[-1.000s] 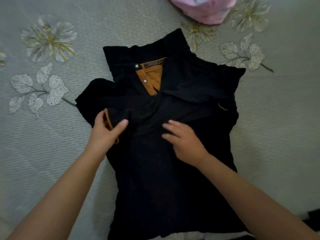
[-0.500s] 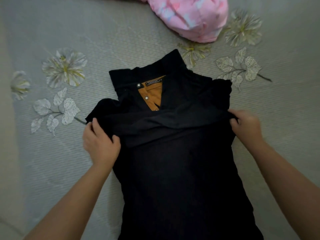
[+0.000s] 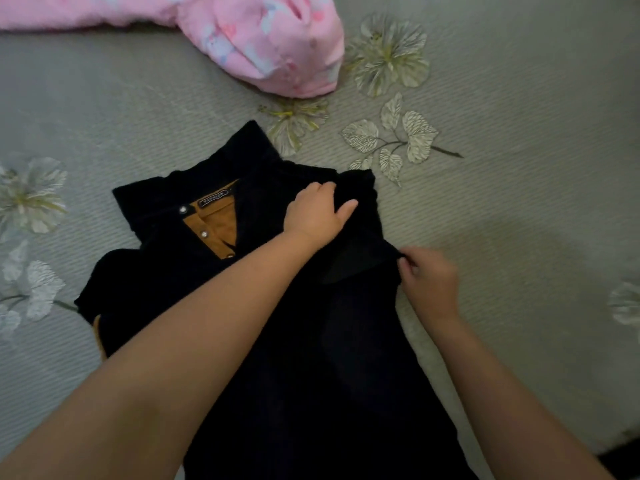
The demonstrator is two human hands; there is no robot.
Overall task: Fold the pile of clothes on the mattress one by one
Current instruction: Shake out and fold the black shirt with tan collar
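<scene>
- The mattress fills the whole view; its grey cover has a print of pale flowers and leaves.
- A black shirt lies flat on the mattress at the centre and toward 6 o'clock. Its long axis runs from 6 to 12 o'clock, tilted a little toward 11, and the collar end points away from the person.
- A pink garment with a pale pattern lies crumpled at 12 o'clock, apart from the shirt.
- The left hand reaches across the shirt to its shoulder at about 1 o'clock; the fingers curl over a fold of the black cloth and hold it.
- The right hand is at the shirt's edge at 3 o'clock and pinches the cloth between thumb and fingers.
- An orange-brown inner placket with small metal buttons and a dark label shows in the open collar, at about 10 o'clock.
</scene>
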